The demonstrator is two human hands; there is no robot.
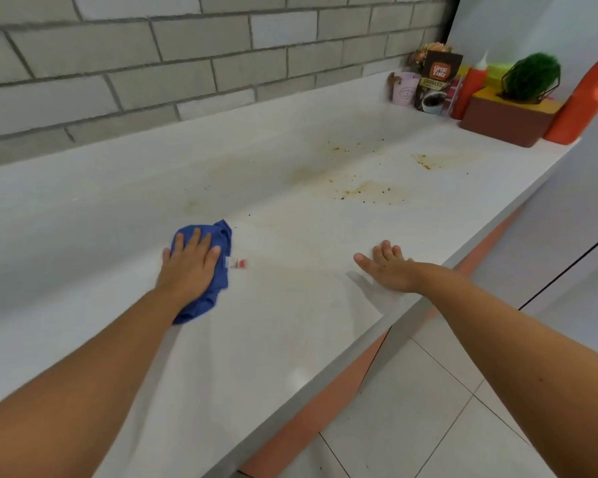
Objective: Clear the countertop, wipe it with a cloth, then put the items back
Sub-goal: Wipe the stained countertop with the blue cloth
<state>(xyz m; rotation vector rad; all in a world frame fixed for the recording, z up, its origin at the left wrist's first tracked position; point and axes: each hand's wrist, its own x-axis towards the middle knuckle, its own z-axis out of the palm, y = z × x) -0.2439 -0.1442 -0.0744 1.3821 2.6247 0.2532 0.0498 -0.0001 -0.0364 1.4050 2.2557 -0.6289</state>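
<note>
One blue cloth [223, 236] lies at 8 o'clock on the white countertop [290, 339]. The left hand [189, 262] presses it, fingers flat and slightly spread. A red-and-white tag [239, 263] beside it is too blurred to read. At 4 o'clock the right hand [385, 267] is by the front edge, fingers straight and close together; whether it touches is unclear. At least three brown stains [370, 193] lie at 1 o'clock. At 2 o'clock stand one pink cup [406, 89], one coffee pouch [435, 81], one red squeeze bottle [470, 88], one brown box [508, 122] bearing one green plant [532, 75], and one orange bottle [587, 98], cut off.

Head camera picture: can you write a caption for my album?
Left hand presses a blue cloth on the white countertop, right hand open near the front edge, brown stains farther along.
</note>
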